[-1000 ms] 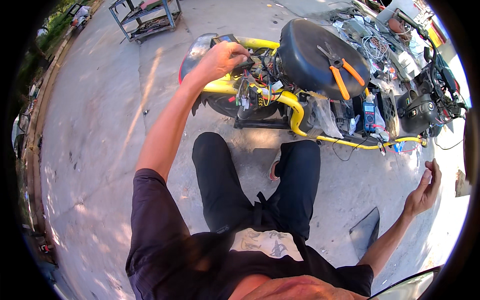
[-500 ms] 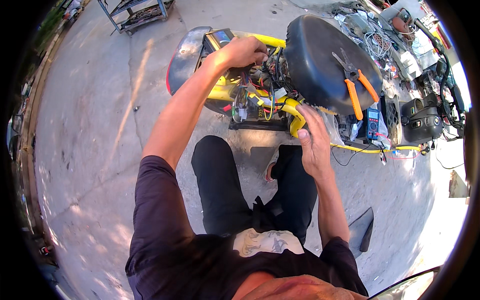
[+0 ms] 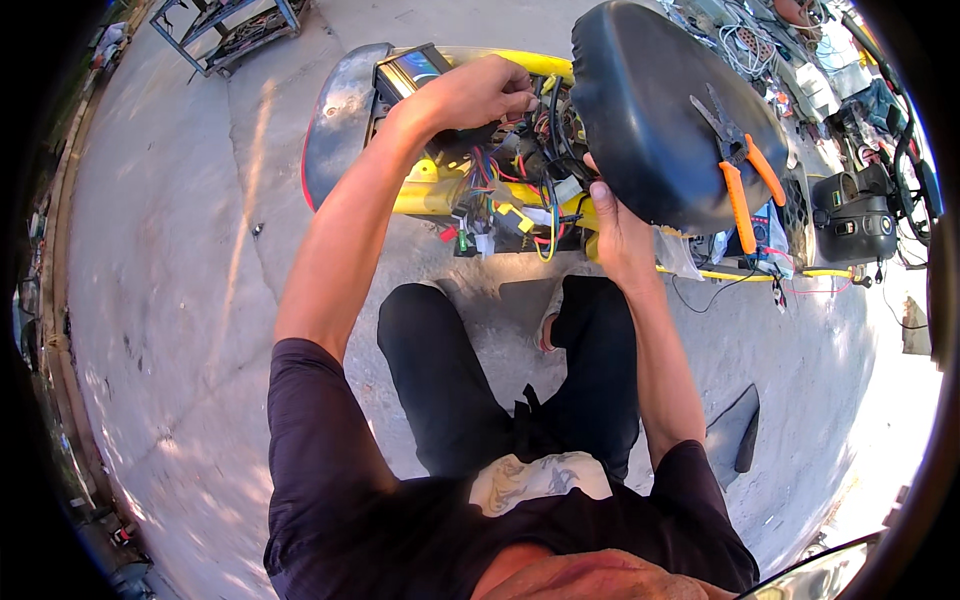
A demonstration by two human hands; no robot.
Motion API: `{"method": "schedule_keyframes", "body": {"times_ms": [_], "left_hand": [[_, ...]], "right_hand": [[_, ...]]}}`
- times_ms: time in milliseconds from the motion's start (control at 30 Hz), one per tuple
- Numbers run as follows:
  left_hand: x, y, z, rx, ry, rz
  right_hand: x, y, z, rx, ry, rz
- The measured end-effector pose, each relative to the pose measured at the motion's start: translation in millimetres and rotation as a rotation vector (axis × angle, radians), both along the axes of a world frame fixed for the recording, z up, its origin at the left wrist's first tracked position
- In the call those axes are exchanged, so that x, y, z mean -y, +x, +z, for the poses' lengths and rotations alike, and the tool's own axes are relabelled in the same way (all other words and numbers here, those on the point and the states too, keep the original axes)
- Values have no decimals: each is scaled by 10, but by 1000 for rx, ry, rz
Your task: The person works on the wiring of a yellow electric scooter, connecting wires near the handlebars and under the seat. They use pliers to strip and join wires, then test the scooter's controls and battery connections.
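My left hand [image 3: 480, 92] reaches over a black box-shaped unit [image 3: 410, 70] into the wiring at the rear of a yellow-framed scooter [image 3: 510, 60]. Its fingers are curled; what they hold is unclear. My right hand [image 3: 620, 225] grips the lower left edge of a black seat [image 3: 650, 90], thumb showing, fingertips partly hidden. Orange-handled pliers [image 3: 740, 200] lie on the seat. Loose coloured wires with connectors [image 3: 510, 215] hang over the yellow tube beside my right hand.
A metal trolley [image 3: 225, 30] stands at the upper left. Cluttered cables and parts [image 3: 750, 50] lie behind the seat. The handlebar section [image 3: 855, 220] is at the right, and a dark flat piece [image 3: 730, 430] rests on the concrete ground [image 3: 170, 290].
My right hand came up from the lower right to the seat's edge. The seat and pliers sit higher relative to the frame tubes. My left hand shifted slightly right in the wiring.
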State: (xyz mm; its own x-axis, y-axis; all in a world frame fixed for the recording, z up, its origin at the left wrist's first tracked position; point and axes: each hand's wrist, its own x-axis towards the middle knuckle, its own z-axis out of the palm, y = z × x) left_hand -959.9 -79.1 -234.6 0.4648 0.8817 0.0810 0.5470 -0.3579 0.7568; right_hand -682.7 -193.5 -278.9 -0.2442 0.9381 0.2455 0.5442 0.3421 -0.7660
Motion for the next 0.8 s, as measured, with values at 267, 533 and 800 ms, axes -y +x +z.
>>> {"method": "schedule_keyframes", "body": {"times_ms": [267,533,800], "left_hand": [[45,5,43,22,28,11],[40,17,37,-115,81,88],[673,-76,452,170,389,423]], "right_hand": [[-288,51,-327,3,153,-79],[-365,-32,-559,-46,172,-142],[-321,-55,-526,-31,202,-176]]}}
